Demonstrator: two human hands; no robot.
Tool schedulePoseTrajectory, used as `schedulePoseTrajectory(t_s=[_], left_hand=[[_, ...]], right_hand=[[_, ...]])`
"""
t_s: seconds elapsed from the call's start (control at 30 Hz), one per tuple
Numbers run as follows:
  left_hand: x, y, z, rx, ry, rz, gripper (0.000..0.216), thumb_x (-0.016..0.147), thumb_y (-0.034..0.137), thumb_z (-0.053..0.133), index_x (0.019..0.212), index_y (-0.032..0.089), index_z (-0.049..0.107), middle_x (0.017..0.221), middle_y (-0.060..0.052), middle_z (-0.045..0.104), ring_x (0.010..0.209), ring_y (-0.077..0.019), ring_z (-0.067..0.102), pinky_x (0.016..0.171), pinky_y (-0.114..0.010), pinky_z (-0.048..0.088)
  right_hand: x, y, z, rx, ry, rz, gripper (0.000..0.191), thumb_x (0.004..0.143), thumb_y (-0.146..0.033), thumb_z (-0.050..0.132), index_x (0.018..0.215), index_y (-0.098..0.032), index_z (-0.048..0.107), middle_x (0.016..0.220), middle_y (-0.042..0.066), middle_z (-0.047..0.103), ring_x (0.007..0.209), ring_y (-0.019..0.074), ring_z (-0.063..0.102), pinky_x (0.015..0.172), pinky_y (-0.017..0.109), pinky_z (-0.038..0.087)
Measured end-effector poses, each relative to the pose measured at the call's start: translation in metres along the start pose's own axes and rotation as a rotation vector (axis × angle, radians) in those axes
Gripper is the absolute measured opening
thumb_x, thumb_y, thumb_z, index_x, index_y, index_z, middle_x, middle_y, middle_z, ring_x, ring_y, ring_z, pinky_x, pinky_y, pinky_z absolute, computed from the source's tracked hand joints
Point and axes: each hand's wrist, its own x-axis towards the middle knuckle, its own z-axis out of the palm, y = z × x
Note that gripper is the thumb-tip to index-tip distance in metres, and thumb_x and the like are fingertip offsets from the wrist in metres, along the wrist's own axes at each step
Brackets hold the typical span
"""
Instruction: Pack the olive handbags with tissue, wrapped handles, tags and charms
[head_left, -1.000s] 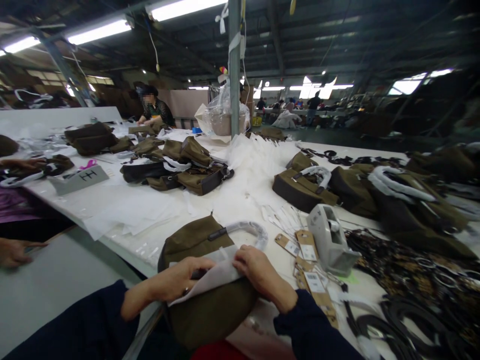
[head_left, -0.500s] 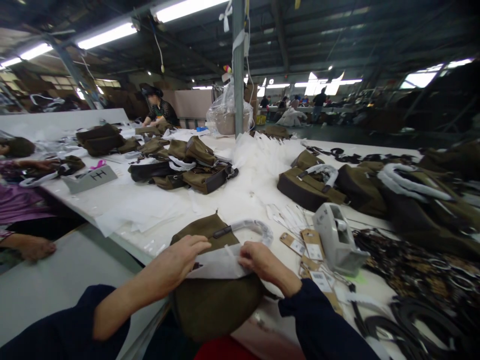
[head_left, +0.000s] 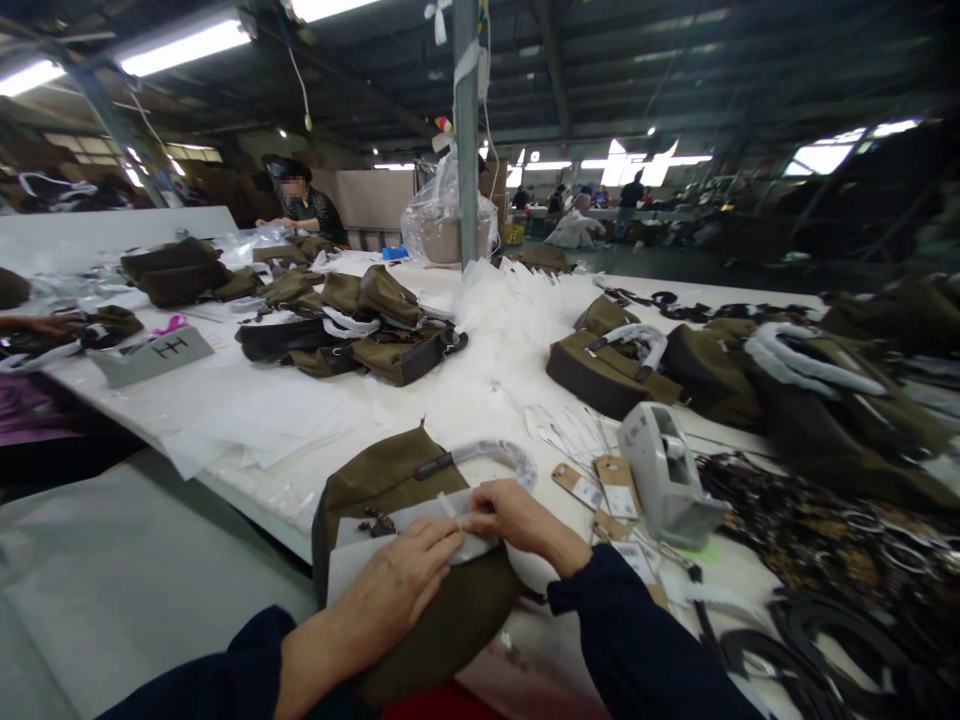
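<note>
An olive-brown bag [head_left: 375, 480] lies at the table's near edge in front of me, its handle [head_left: 487, 455] wrapped in white foam. A sheet of white tissue paper [head_left: 352, 545] lies across the bag's top. My left hand [head_left: 405, 590] rests flat on the paper with fingers stretched toward the right. My right hand [head_left: 510, 515] pinches the paper's right end, fingers pressed together. A small dark metal fitting [head_left: 377, 522] shows at the paper's upper edge.
A grey tape dispenser [head_left: 664, 475] and brown hang tags [head_left: 611, 490] lie right of the bag. More olive bags [head_left: 607, 365] and black straps [head_left: 810, 650] cover the right side. Other bags [head_left: 360, 330] and white sheets [head_left: 247, 420] lie further back. A person [head_left: 300, 205] works at the far end.
My left hand slid rightward over the tissue paper to meet my right hand. The paper now lies flatter and further left over the bag. The neighbour's hand at left is gone from view.
</note>
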Motion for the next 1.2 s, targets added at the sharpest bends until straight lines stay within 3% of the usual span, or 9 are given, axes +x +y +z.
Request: schedulePoseTrajectory(t_s=[0.17,0.23,0.37,0.47,0.57,0.67,0.8,1.03,1.2], left_hand=[[-0.003,0.001,0.001,-0.079,-0.01,-0.045,0.039,0.096,0.012,0.046,0.133,0.024,0.051,0.133,-0.005,0.059,0.122,-0.0213,0.053,0.109,-0.041,0.045],[-0.001,0.0,-0.002,-0.097,-0.014,-0.036,0.039,0.096,0.012,0.047,0.133,0.024,0.051,0.132,-0.005,0.06,0.122,-0.0213,0.053,0.11,-0.041,0.044],[0.002,0.0,-0.005,-0.119,-0.011,-0.036,0.039,0.094,0.01,0.048,0.131,0.021,0.053,0.131,-0.006,0.06,0.12,-0.0218,0.053,0.107,-0.04,0.045],[0.002,-0.001,-0.005,-0.127,-0.018,-0.035,0.038,0.093,0.009,0.048,0.129,0.02,0.054,0.128,-0.007,0.061,0.118,-0.0221,0.053,0.106,-0.039,0.046],[0.001,0.0,-0.006,-0.129,-0.02,-0.021,0.039,0.094,0.01,0.047,0.132,0.02,0.053,0.129,-0.006,0.06,0.118,-0.0224,0.052,0.106,-0.04,0.046],[0.001,0.001,-0.007,-0.127,-0.024,-0.02,0.038,0.095,0.012,0.046,0.131,0.02,0.053,0.128,-0.007,0.06,0.116,-0.0229,0.053,0.104,-0.04,0.048],[-0.001,0.0,-0.005,-0.112,-0.011,-0.019,0.034,0.095,0.013,0.047,0.128,0.019,0.056,0.126,-0.008,0.061,0.117,-0.0229,0.053,0.105,-0.039,0.047],[-0.002,0.003,-0.001,-0.162,0.018,-0.007,0.036,0.093,0.012,0.053,0.127,0.023,0.058,0.127,-0.004,0.061,0.12,-0.0196,0.052,0.108,-0.035,0.044],[0.006,0.01,-0.005,-0.098,0.17,-0.067,0.031,0.094,0.01,0.048,0.12,0.022,0.06,0.124,-0.006,0.059,0.117,-0.0214,0.052,0.104,-0.04,0.046]], right_hand=[[0.002,-0.002,-0.005,-0.023,-0.026,-0.003,0.015,0.08,-0.021,0.072,0.069,-0.015,0.064,0.061,-0.004,0.056,0.059,0.0104,0.052,0.054,0.02,0.035],[0.002,-0.003,-0.005,-0.081,0.033,-0.021,0.009,0.08,-0.021,0.073,0.083,-0.016,0.066,0.079,0.0,0.064,0.071,0.0133,0.057,0.064,0.023,0.041],[0.012,-0.006,-0.003,-0.217,0.102,-0.088,0.038,0.081,-0.024,0.073,0.116,-0.02,0.059,0.116,0.007,0.063,0.099,0.0197,0.059,0.085,0.029,0.043],[0.028,-0.011,-0.002,-0.323,0.037,-0.116,0.035,0.077,-0.023,0.076,0.11,-0.018,0.065,0.104,0.007,0.067,0.093,0.0223,0.062,0.077,0.029,0.043],[0.034,-0.02,-0.008,-0.416,-0.006,-0.14,0.01,0.078,-0.022,0.071,0.087,-0.018,0.069,0.085,0.005,0.068,0.081,0.0211,0.062,0.065,0.029,0.037],[0.024,-0.031,-0.016,-0.478,-0.001,-0.196,0.005,0.083,-0.021,0.065,0.08,-0.021,0.068,0.087,0.002,0.066,0.08,0.0171,0.06,0.059,0.029,0.03],[-0.007,-0.036,-0.01,-0.535,0.06,-0.211,0.011,0.092,-0.022,0.058,0.084,-0.022,0.065,0.089,0.0,0.063,0.079,0.0155,0.058,0.057,0.03,0.027],[-0.042,-0.017,0.036,-0.496,0.325,-0.117,0.008,0.094,-0.021,0.059,0.087,-0.023,0.059,0.09,-0.001,0.06,0.085,0.0174,0.056,0.062,0.029,0.036],[-0.046,-0.011,0.042,-0.491,0.357,-0.191,0.006,0.093,-0.018,0.059,0.089,-0.023,0.058,0.092,0.0,0.059,0.087,0.0186,0.053,0.066,0.029,0.041]])
